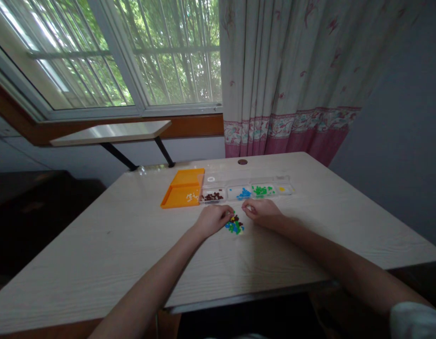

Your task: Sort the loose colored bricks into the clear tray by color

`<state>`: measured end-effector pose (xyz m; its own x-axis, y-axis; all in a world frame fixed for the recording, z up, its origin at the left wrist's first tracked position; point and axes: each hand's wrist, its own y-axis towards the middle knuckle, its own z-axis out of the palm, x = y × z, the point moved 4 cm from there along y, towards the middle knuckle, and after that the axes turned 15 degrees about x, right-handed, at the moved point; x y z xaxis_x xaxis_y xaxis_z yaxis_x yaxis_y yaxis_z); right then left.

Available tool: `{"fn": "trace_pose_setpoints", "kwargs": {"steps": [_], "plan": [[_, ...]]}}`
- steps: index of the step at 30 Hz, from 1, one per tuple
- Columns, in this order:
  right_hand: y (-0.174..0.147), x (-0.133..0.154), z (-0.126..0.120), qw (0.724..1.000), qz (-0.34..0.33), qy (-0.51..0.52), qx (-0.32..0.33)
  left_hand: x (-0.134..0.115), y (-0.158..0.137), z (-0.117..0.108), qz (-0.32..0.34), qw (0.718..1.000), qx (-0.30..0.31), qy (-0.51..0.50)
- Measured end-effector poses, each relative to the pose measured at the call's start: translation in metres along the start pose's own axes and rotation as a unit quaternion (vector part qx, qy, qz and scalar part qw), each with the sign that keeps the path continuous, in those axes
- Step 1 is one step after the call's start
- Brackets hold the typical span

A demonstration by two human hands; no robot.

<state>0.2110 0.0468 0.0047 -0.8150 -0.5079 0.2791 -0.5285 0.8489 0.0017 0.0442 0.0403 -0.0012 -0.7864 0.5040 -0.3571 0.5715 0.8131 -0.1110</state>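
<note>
A small mixed pile of tiny blue, green, brown and yellow pieces point(235, 227) lies on the table between my hands. My left hand point(213, 220) rests at the pile's left side, its fingers curled together at the upper edge. Across from it, my right hand point(263, 208) is closed in a pinch, just in front of the clear compartment tray point(292, 190). Whatever either hand's fingertips hold is too small or hidden to name. In the tray lie brown pieces point(213, 196), blue pieces point(244, 193), green pieces point(262, 190) and a little yellow point(282, 189).
An orange open case point(184, 178) with pale pieces point(192, 197) sits left of the tray. The wooden table point(140, 263) carries a raised shelf point(115, 132) at its back left. A round hole point(242, 162) is near the back edge, below the curtain point(285, 84).
</note>
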Motion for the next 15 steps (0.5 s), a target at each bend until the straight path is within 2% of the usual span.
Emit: {"fn": "trace_pose_setpoints", "kwargs": {"steps": [3,7,11,15], "plan": [[0.0,0.002,0.001,1.0,-0.008,0.027,-0.002,-0.001,-0.001,-0.001,0.016,0.999,-0.018,-0.037],[0.001,0.005,0.006,0.993,-0.033,0.112,0.007,-0.003,-0.001,-0.001,0.045,0.992,-0.049,-0.111],[0.004,0.006,0.013,0.978,-0.061,0.2,0.02,-0.007,-0.001,0.001,0.063,0.982,-0.052,-0.169],[0.007,0.003,0.02,0.957,-0.069,0.279,0.041,-0.009,-0.002,0.001,0.064,0.981,-0.049,-0.176]]}}
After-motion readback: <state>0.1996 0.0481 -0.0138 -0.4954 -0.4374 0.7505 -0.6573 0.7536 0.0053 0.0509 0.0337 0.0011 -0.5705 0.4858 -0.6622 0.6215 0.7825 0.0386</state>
